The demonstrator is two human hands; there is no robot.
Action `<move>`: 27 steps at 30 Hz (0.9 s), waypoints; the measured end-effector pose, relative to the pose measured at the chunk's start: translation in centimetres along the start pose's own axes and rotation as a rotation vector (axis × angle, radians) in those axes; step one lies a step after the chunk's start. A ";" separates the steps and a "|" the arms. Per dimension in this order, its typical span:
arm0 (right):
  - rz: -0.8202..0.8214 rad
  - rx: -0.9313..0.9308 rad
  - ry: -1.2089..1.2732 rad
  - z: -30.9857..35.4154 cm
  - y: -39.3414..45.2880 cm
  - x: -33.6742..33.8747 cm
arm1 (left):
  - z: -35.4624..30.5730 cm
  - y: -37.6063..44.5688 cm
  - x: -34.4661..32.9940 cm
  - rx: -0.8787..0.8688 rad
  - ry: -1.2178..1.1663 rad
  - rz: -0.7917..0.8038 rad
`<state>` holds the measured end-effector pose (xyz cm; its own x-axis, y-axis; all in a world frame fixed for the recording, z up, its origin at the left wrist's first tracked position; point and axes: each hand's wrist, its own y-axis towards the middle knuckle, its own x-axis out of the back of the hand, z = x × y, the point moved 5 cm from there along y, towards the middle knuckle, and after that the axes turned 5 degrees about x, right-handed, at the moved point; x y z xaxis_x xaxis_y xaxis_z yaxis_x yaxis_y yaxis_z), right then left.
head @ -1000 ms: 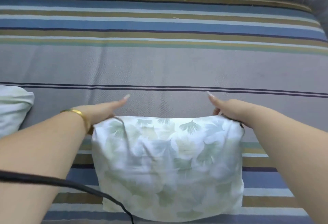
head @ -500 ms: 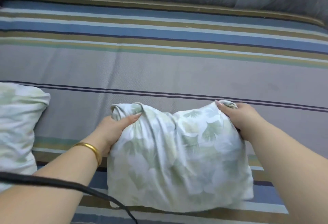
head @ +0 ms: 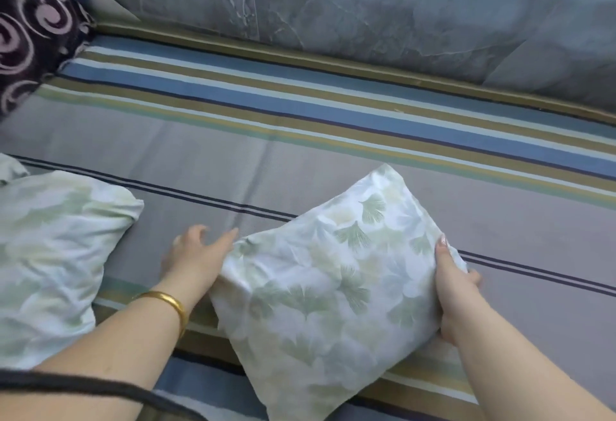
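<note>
**Q:** Ground first?
**Me:** Grey cotton bed sheet (head: 333,180) with blue, olive and white stripes, filling most of the view. A grey marbled panel (head: 366,10) stands along its far edge, 11 through 2 o'clock.

**Q:** The thing in hand?
**Me:** White rectangular pillow printed with green ginkgo leaves (head: 333,287), at 5 o'clock of centre, on the sheet. It is turned like a diamond, with one corner pointing to 1 o'clock. I cannot tell whether its underside lies flat.

**Q:** Other soft goods?
**Me:** A second leaf-print pillow (head: 56,254), crumpled, at 8 o'clock, well apart from the first. A dark purple cushion with pale swirls (head: 33,30) at 10 o'clock, by the panel's near end.

**Q:** Your hands?
**Me:** My right hand (head: 456,290) grips the pillow's 3 o'clock edge, thumb on top and fingers curled round behind. My left hand (head: 196,260) sits at the pillow's 9 o'clock corner. Its fingers are spread and slack, one fingertip touches the fabric, and it grips nothing.

**Q:** Small items?
**Me:** Gold metal bangle (head: 170,304) on my left wrist. Black cord (head: 100,390), blurred, crossing my left forearm at 7 o'clock.
</note>
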<state>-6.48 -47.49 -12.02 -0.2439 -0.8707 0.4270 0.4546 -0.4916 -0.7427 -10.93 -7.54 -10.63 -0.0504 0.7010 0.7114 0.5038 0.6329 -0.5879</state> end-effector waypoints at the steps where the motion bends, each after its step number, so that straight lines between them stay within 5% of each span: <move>1: 0.013 0.009 0.032 0.4 0.3 -0.4 | -1.9 -0.1 0.0 -0.094 0.037 -0.020; 5: 0.120 0.121 0.423 3.2 0.2 -2.5 | -5.5 -0.1 -3.0 -0.147 0.181 0.314; 7: 0.188 0.120 0.633 2.9 -0.5 -3.6 | -5.5 -0.2 -3.2 -0.115 0.296 0.311; 11: 0.379 0.074 0.365 -1.0 -2.0 -5.7 | -3.7 -0.1 -3.0 -0.023 0.121 0.388; 17: 0.665 0.041 0.375 -0.7 -2.4 -7.4 | -5.8 -0.5 -3.6 -0.045 -0.237 0.480; 24: 1.049 -0.121 0.479 -0.6 -4.7 -10.2 | -7.3 -1.1 -5.7 -0.012 -0.183 0.821; 27: 1.229 -0.148 0.556 -1.1 -6.5 -11.4 | -7.1 -1.2 -4.5 -0.042 -0.147 0.828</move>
<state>-7.60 -34.36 -12.64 -0.0774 -0.6168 -0.7833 0.5397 0.6347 -0.5531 -5.13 -13.76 -10.37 0.2396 0.9709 -0.0026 0.4589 -0.1156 -0.8809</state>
